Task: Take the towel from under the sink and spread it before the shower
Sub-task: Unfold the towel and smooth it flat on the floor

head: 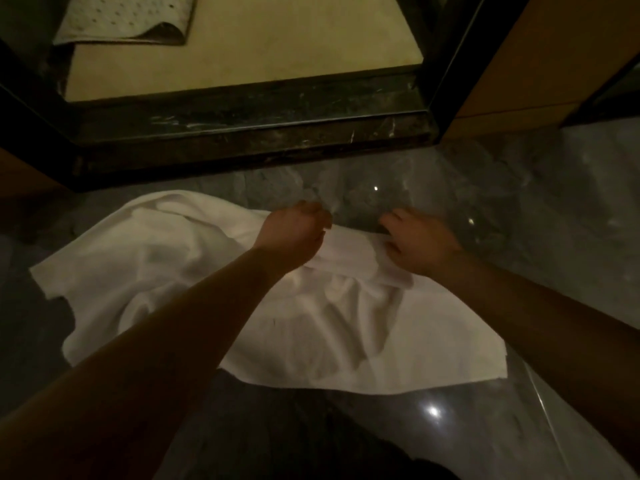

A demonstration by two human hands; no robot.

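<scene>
A white towel (166, 271) lies rumpled on the grey marble floor just in front of the shower's dark stone threshold (242, 133). Its left part lies fairly flat, its middle is bunched in folds. My left hand (294, 230) grips the towel's far edge with curled fingers. My right hand (415, 244) pinches the same far edge a little to the right, fingers curled down onto the cloth. Both arms reach forward over the towel.
Behind the threshold is the beige shower floor (294, 46) with a perforated white mat (128, 19) at the back left. A dark glass door frame (457, 57) and a wooden wall panel (536, 64) stand to the right. Glossy floor (519, 237) extends right.
</scene>
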